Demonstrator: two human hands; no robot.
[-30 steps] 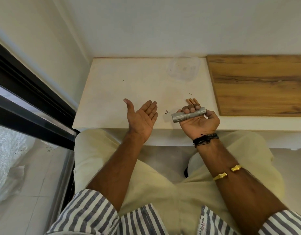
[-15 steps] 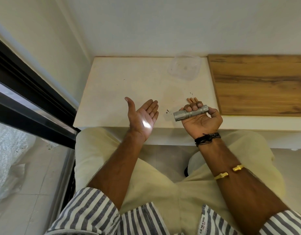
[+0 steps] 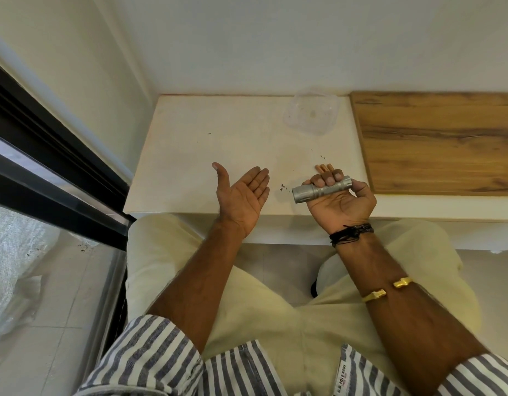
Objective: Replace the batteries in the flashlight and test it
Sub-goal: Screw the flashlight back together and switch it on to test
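Two hands hover above the counter's [image 3: 190,155] front edge: right hand [image 3: 340,200] curled around the silver flashlight [image 3: 321,189], lens pointing left; left hand [image 3: 241,197] empty, palm up, fingers [image 3: 258,181] spread flat.

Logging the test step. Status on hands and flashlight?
Right hand gripping flashlight, aimed left. Left hand open, palm unlit. Three batteries on the table behind.
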